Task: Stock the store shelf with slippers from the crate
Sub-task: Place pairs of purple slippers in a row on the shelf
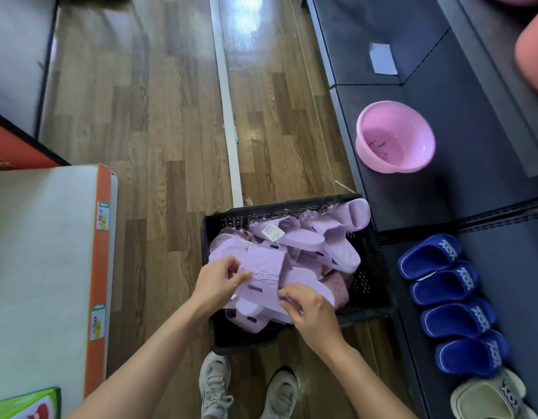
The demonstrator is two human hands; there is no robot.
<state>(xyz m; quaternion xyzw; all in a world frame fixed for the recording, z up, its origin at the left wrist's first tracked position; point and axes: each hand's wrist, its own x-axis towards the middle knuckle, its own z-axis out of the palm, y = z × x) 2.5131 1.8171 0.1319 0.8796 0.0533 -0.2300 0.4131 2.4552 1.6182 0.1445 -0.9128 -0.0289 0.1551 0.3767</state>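
Observation:
A black perforated crate [370, 285] sits on the wood floor in front of my feet, filled with several lilac slippers [304, 237]. Over the crate, both hands hold a pair of lilac slippers [267, 276] with a bear logo on the strap. My left hand [220, 278] pinches its left edge. My right hand [310, 306] grips its lower right edge. To the right, the dark store shelf [503, 267] carries a row of several blue slippers [452, 300] and one beige slipper [488, 397] at the near end.
A pink plastic basin [394, 137] stands on the dark shelf [461, 95] farther back, with a white paper tag [382, 58] behind it. A white display table with an orange edge [100, 267] is on the left. Wood floor stretches ahead.

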